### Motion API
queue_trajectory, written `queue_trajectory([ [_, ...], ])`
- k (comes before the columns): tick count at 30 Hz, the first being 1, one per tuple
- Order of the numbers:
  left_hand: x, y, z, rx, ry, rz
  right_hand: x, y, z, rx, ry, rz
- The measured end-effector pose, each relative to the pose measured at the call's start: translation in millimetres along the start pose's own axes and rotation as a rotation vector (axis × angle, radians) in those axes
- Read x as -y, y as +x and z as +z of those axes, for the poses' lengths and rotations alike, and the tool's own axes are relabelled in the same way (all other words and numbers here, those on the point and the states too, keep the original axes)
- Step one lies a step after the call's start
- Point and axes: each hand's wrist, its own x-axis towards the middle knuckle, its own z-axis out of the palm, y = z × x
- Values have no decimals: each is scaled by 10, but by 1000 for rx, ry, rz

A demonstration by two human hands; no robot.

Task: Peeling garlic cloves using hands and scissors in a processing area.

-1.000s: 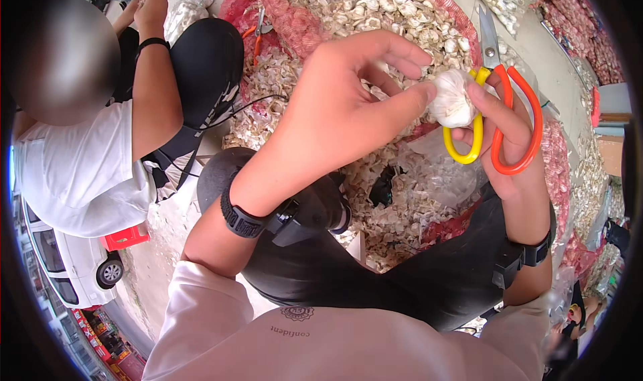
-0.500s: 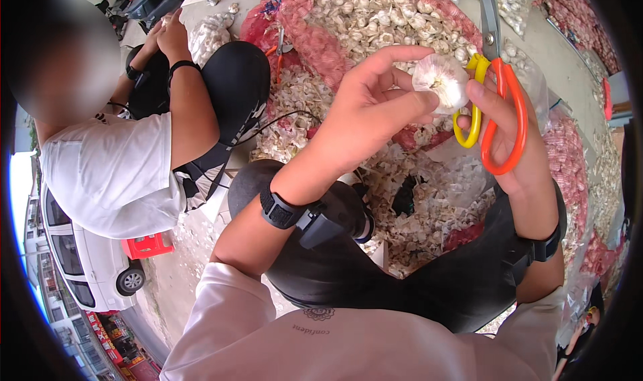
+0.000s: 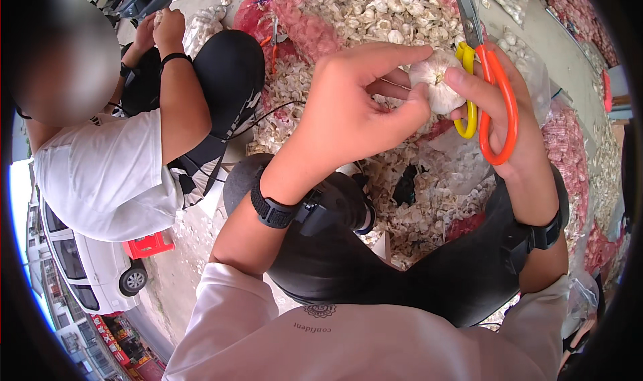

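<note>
A white garlic bulb is held up in front of me between both hands. My left hand pinches it from the left with thumb and fingertips. My right hand presses its thumb on the bulb's right side while its fingers sit through the orange and yellow handles of a pair of scissors, whose metal blades point up and away. Both wrists wear black bands.
A big heap of garlic bulbs in red mesh sacks lies ahead, with peeled skins scattered below my hands. Another person in a white shirt squats at my left, hands at the pile. More sacks of garlic line the right.
Both hands, with the bulb and scissors, have risen toward the top of the view. My left fingers have shifted their pinch on the bulb. The person at left has drifted slightly.
</note>
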Motion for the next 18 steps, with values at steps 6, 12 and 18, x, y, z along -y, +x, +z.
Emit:
queue_trajectory([
  [6, -11, 8, 10, 6, 61, 96, -1, -2, -43, 72, 32, -42],
  [12, 26, 9, 71, -41, 282, 314, -17, -34, -113, 66, 13, -15],
  [18, 93, 42, 85, 3, 378, 441, -47, -68, -210, 76, -20, 51],
])
